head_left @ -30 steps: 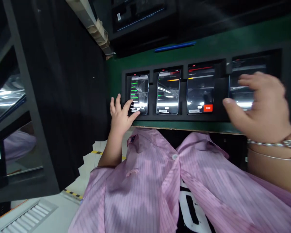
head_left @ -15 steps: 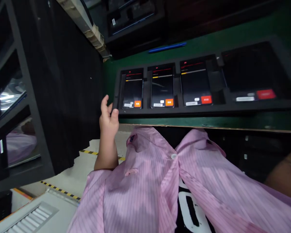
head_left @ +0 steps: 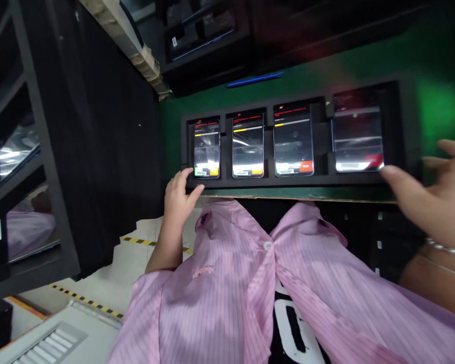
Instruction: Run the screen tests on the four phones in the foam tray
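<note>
A long black foam tray (head_left: 246, 184) lies across the green worktop, with several phones in a row in its slots. The leftmost phone (head_left: 207, 149), a second phone (head_left: 247, 146) and a third phone (head_left: 293, 141) show dark screens with red text and a yellow bar. Glare covers much of the rightmost phone (head_left: 357, 134). My left hand (head_left: 180, 197) is at the tray's front left corner, fingers over the rim and thumb apart. My right hand (head_left: 436, 197) has spread fingers by the tray's right end, its thumb near the rightmost phone's lower corner.
Behind the tray lies a blue pen (head_left: 255, 80). Another dark tray (head_left: 205, 43) stands farther back. To the left rises a tall black panel (head_left: 98, 136), beside a rack (head_left: 34, 141) holding glossy screens. The worktop's front edge (head_left: 288, 197) runs close to my body.
My right hand has come into view from the right, at the tray's end. My left hand's fingers have moved onto the corner. The tray looks shifted left, and reflections now brighten the screens.
</note>
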